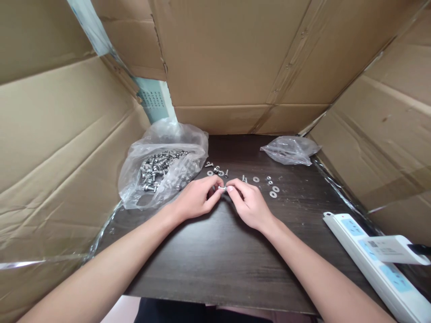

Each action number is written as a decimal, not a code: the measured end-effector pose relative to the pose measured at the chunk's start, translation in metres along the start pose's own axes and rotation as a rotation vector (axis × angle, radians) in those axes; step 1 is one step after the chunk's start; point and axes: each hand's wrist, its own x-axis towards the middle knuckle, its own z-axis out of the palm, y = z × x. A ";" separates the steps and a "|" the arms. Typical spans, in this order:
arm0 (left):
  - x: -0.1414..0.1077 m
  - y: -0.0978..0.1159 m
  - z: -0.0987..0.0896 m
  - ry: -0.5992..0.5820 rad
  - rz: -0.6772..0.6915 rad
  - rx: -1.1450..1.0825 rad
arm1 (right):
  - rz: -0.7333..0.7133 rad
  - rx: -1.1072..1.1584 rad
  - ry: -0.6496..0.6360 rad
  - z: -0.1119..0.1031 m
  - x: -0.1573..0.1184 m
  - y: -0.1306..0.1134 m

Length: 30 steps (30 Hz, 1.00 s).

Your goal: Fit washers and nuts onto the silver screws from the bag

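Observation:
Between my two hands, above the dark table, a small silver bolt (222, 189) lies roughly level. My left hand (199, 197) pinches its left end between thumb and forefinger. The fingertips of my right hand (249, 202) close round the other end, and they hide whether a nut sits there. Just beyond my hands lie loose bolts, among them one bolt (226, 173), a flat washer (210, 173) and another washer (256, 179). Farther right are two nuts, one a small nut (270, 182), and two overlapping washers (273, 194).
An open clear plastic bag (134, 154) full of bolts stands at the left, near my left wrist. A smaller clear bag (291, 150) lies at the back right. A white power strip (357, 251) with a plugged-in adapter (392, 249) runs along the right. Cardboard walls (229, 54) surround the table (208, 264).

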 end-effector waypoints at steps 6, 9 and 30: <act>0.000 0.000 0.001 -0.004 -0.003 0.000 | -0.016 -0.006 -0.004 0.000 0.000 0.000; 0.000 0.000 0.001 -0.010 -0.006 -0.003 | -0.007 -0.029 -0.022 0.001 0.000 0.001; 0.002 -0.002 0.000 -0.011 0.023 0.026 | -0.051 -0.034 -0.002 0.001 -0.001 0.005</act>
